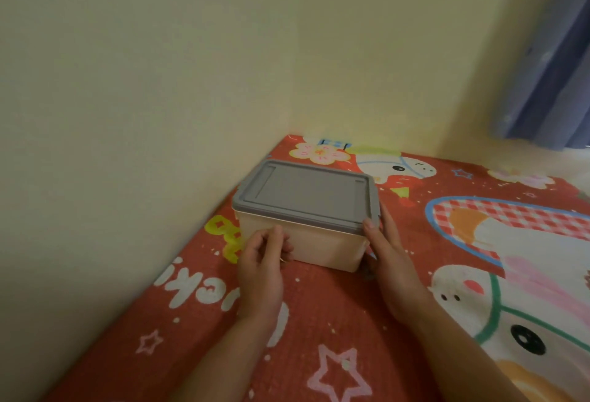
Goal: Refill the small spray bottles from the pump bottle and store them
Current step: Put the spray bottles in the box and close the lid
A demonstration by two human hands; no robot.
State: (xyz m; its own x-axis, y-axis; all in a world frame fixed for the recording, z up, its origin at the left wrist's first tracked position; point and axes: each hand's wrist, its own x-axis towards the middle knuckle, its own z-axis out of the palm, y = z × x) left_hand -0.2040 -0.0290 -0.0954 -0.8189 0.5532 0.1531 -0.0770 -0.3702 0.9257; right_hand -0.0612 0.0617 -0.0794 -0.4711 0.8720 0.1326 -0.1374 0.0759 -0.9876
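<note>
A red cartoon-printed sheet meets a cream wall; what looks like a blue curtain hangs at right.

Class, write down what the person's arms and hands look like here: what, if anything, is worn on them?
Nothing is worn on them. The left hand and right hand have no gloves, and no ring shows plainly in this soft picture. The left forearm and right forearm show no sleeve, watch or bracelet down to the picture's lower edge.
</note>
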